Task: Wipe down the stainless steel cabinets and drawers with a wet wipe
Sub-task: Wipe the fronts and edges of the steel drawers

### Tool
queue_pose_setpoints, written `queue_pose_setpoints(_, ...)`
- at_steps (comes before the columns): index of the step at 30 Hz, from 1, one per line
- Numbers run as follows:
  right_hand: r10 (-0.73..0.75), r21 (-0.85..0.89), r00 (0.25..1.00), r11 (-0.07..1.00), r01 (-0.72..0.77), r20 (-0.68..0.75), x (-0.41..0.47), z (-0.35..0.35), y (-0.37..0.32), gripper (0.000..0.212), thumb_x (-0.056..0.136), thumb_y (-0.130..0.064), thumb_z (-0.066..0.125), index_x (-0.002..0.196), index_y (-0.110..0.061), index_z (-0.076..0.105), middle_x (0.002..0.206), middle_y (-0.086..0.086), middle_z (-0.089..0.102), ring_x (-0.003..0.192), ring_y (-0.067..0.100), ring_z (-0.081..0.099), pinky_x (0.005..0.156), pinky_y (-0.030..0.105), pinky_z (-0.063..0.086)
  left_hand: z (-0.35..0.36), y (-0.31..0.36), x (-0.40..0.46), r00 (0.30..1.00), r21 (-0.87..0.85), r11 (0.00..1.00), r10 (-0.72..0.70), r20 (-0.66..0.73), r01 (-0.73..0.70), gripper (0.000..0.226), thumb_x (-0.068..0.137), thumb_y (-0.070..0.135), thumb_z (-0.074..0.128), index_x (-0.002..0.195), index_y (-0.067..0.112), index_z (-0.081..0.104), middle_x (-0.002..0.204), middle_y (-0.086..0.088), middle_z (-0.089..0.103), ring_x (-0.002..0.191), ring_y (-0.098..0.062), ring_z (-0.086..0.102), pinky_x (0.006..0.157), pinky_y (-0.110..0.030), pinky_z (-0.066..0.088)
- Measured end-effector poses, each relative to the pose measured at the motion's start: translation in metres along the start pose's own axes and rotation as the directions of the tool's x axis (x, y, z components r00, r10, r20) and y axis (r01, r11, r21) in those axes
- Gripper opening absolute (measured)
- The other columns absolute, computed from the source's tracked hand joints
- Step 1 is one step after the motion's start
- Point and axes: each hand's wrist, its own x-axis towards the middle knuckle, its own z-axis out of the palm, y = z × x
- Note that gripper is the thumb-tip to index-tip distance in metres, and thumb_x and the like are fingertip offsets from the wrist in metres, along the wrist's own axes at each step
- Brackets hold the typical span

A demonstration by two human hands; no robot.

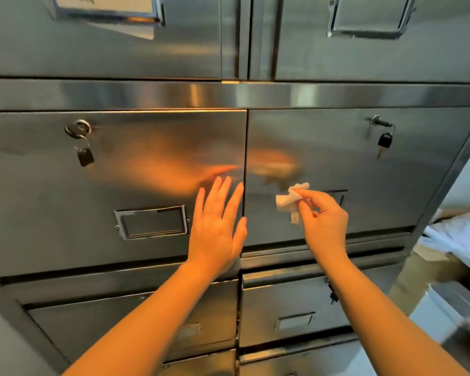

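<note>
The right hand (324, 221) pinches a crumpled white wipe (291, 200) between thumb and forefinger, the other fingers curled loosely below. The wipe sticks out up and to the left of the fingertips, bunched, with a tail hanging beside the thumb. It is held in front of the right drawer (364, 169), near that drawer's left edge; whether it touches the steel cannot be told.

The left hand (217, 229) is flat and spread, fingers straight and pointing up, lying against the right edge of the left drawer (106, 185), holding nothing. Its little finger sits just beside the seam between the two drawers.

A label holder (151, 221) is just left of the left hand. Each drawer has a lock near its top with a key hanging: the left lock (78, 128) and the right lock (379, 122). Above both runs a steel ledge (228, 93), then cabinet doors (120, 44). Lower drawers (288, 308) stand below the forearms. White cloth (456, 234) lies at the far right.
</note>
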Motion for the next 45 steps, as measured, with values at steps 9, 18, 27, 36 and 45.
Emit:
queue_pose_setpoints(9,0.068,-0.193,0.985,0.980,-0.037,0.156,-0.076,0.036,0.064,0.021,0.090,-0.002,0.064,0.104,-0.014,0.074,0.108,0.000,0.066,0.098,0.013,0.061,0.083,0.012,0.044,0.062,0.007,-0.103,0.966,-0.067,0.994,-0.072,0.247,0.091,0.051,0.093,0.029,0.045,0.138,0.008,0.054,0.141,-0.013,0.053,0.133,-0.029,0.045,0.112,-0.048,0.035)
queue_pose_setpoints(18,0.067,-0.425,0.936,0.900,0.092,0.345,-0.098,0.074,0.091,0.030,0.090,-0.004,0.064,0.120,-0.004,0.066,0.128,0.012,0.059,0.121,0.029,0.051,0.094,0.031,0.043,0.080,-0.008,-0.117,0.905,0.085,0.980,-0.201,0.376,0.182,0.046,0.091,0.030,0.051,0.132,0.012,0.059,0.131,-0.009,0.060,0.124,-0.031,0.055,0.109,-0.054,0.037)
queue_pose_setpoints(27,-0.052,-0.499,0.872,0.803,0.327,0.487,-0.086,0.087,0.100,0.022,0.090,-0.013,0.066,0.108,-0.001,0.068,0.106,0.016,0.064,0.098,0.034,0.058,0.083,0.043,0.049,0.086,-0.010,-0.123,0.874,0.055,0.970,-0.238,0.424,0.237,0.053,0.095,0.037,0.036,0.141,0.014,0.051,0.139,-0.007,0.054,0.132,-0.028,0.047,0.118,-0.051,0.022)
queue_pose_setpoints(36,0.036,-0.511,0.954,0.850,0.127,0.298,-0.080,0.087,0.105,0.007,0.085,-0.006,0.070,0.090,-0.001,0.072,0.090,0.014,0.065,0.089,0.034,0.057,0.077,0.032,0.040,0.088,-0.007,-0.121,0.831,0.088,0.958,-0.281,0.479,0.273,0.057,0.097,0.043,0.037,0.148,0.018,0.041,0.148,-0.006,0.045,0.141,-0.027,0.035,0.121,-0.049,0.010)
queue_pose_setpoints(45,0.014,-0.434,0.941,0.889,0.143,0.338,-0.057,0.049,0.143,0.010,0.090,-0.012,0.066,0.092,-0.005,0.073,0.094,0.010,0.063,0.095,0.027,0.054,0.081,0.022,0.030,0.093,0.005,-0.119,0.828,0.130,0.927,-0.372,0.419,0.351,0.057,0.095,0.043,0.032,0.144,0.016,0.047,0.143,-0.006,0.050,0.139,-0.027,0.038,0.121,-0.049,0.014)
